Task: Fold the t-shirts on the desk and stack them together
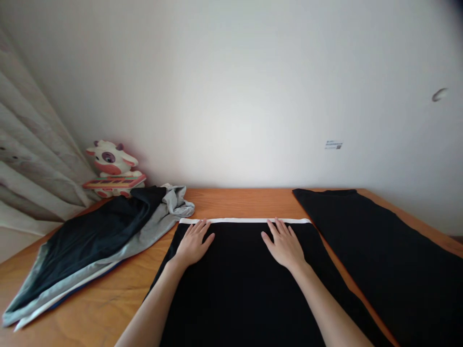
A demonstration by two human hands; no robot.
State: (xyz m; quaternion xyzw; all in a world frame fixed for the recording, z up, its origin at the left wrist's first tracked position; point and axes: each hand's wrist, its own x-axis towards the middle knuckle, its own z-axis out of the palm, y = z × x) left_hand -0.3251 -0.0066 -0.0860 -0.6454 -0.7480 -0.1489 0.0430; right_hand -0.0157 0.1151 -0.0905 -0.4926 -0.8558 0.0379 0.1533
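A black garment (238, 279) with a white band (238, 220) along its far edge lies spread flat in front of me; its near end runs out of view. My left hand (193, 243) rests flat on its far left part, fingers stretched out with the tips at the white band. On the far right part lies my right hand (284, 242), palm down, fingers slightly spread and also reaching the band. Neither hand holds anything. The kind of garment cannot be made out for certain.
Another black garment (379, 246) lies flat at the right. At the left is a pile of black and grey clothes (104, 236) on the wooden table (238, 202). Behind it sits a cow toy with a keyboard (110, 164), beside a curtain (29, 130). A white wall (231, 96) rises behind.
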